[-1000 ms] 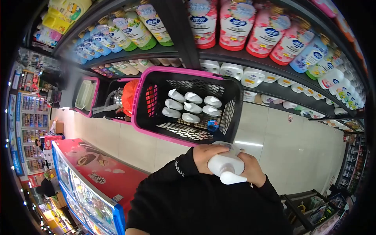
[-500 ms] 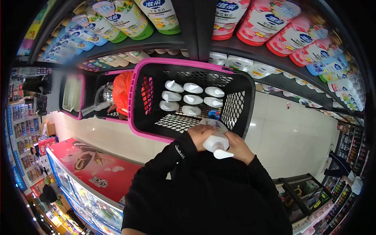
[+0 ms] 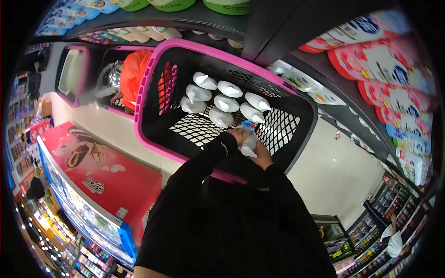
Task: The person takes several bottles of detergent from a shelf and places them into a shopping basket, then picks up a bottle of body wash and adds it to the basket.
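Observation:
A white pump bottle (image 3: 249,145) is inside the near part of the black shopping basket with a pink rim (image 3: 141,99). Around its left side my left hand (image 3: 238,135) is closed, and my right hand (image 3: 263,156) grips it from the right. Its pump head points toward me. Just beyond it lies a small blue and red item (image 3: 249,124), partly covered. Several similar white pump bottles (image 3: 226,103) stand upright in rows on the basket's lattice floor, farther from my body. The bottom of the held bottle is hidden.
Shelves of pink bottles (image 3: 361,60) and other bottles line the far side. Left of the basket are an orange-red bag (image 3: 134,76) and further pink-rimmed baskets. A red-topped freezer (image 3: 99,171) stands at the lower left. Another person (image 3: 394,241) is at the far right.
Both hands have carried the pump bottle away from my body and down into the basket. The camera view has turned and shifted, so the shelves and basket appear tilted.

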A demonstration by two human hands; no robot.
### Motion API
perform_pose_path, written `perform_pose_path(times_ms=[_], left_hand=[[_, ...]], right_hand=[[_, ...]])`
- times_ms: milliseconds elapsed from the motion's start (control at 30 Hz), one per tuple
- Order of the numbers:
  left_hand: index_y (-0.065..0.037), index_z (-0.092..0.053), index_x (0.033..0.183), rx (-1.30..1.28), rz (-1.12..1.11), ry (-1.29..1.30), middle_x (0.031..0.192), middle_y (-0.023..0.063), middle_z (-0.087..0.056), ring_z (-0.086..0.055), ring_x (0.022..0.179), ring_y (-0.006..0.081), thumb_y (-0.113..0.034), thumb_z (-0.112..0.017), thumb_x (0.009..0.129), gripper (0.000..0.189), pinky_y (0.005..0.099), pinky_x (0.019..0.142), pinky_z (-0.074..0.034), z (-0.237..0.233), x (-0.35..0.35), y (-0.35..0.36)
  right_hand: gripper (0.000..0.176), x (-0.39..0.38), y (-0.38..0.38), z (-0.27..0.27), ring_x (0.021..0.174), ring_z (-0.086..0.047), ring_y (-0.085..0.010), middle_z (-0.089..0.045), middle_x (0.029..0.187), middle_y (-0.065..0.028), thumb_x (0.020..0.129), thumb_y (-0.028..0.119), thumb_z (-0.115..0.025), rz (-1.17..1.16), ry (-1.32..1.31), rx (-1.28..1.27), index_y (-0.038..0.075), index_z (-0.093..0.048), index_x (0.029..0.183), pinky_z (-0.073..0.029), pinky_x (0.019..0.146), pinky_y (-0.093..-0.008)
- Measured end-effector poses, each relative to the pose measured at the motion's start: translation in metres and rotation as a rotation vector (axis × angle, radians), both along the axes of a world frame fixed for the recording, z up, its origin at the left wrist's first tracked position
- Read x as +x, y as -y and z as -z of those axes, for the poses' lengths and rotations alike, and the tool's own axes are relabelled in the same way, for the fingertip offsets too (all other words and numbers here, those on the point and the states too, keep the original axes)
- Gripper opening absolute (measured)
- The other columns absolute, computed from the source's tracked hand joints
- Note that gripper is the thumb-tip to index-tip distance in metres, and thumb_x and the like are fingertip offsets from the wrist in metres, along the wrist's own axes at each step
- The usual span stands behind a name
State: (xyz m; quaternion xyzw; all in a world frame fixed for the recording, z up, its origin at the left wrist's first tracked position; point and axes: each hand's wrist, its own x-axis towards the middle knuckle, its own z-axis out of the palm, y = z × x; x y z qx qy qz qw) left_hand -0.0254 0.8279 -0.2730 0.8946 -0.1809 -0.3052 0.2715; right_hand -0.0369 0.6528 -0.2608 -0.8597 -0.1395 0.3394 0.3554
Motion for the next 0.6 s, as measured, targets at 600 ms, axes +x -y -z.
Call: perform_pose_path(times_ms=[600], left_hand=[[-0.014,-0.045,0.099,-0.033,-0.304,-0.204,0.108,0.0123,-0.043,-0.037,0.109,0.0286,-0.022,-0.038,0.076,0.025,0.0422,0.081,-0.038,0.124,0.000,0.032]], right_hand=[[0.059,0.012,0.024,0.132,0.085,-0.051,-0.0271,-0.051,0.091,-0.0160,0.059,0.017,-0.069,-0.017,-0.231,-0.114,0.000,-0.034,0.103,-0.040,0.071,-0.0326]])
